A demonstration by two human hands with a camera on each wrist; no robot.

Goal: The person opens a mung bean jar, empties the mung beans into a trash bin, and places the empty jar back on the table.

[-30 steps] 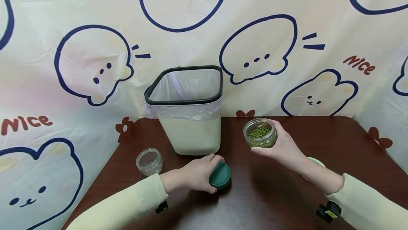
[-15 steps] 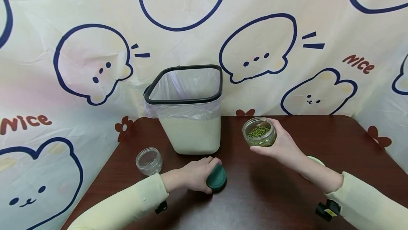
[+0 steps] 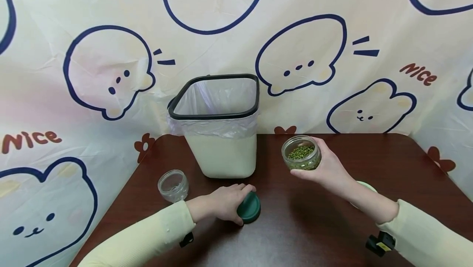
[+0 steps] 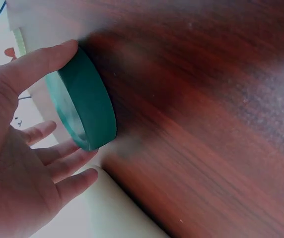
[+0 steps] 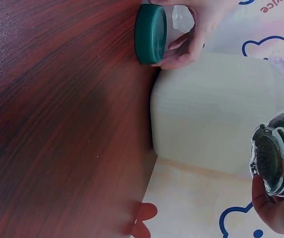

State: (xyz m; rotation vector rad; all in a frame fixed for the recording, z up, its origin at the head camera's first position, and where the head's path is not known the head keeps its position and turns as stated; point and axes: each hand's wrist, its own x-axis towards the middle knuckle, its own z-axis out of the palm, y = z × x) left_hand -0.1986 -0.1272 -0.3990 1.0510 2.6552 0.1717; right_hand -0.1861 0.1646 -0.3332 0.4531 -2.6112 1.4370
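A green jar lid (image 3: 249, 207) lies flat on the table in front of the bin. My left hand (image 3: 229, 202) holds it at the rim, thumb on the near side and fingers on the far side; the left wrist view shows the palm apart from the lid (image 4: 90, 99). To the right, my right hand (image 3: 327, 164) grips a clear jar (image 3: 301, 164) above the table, tilted a little towards me. Green mung beans (image 3: 301, 152) partly fill this uncapped jar. In the right wrist view the jar (image 5: 273, 158) shows only partly, at the right edge.
A lined bin (image 3: 221, 156) with a black rim stands at the back of the brown table (image 3: 288, 234). An uncapped clear jar (image 3: 173, 187) stands left of it. Something pale green (image 3: 367, 185) is mostly hidden behind the right forearm. A patterned cloth (image 3: 221, 53) hangs behind.
My left hand has lowered the green lid and drawn it slightly left, from tilted to flat on the table. The right hand and its jar have hardly moved.
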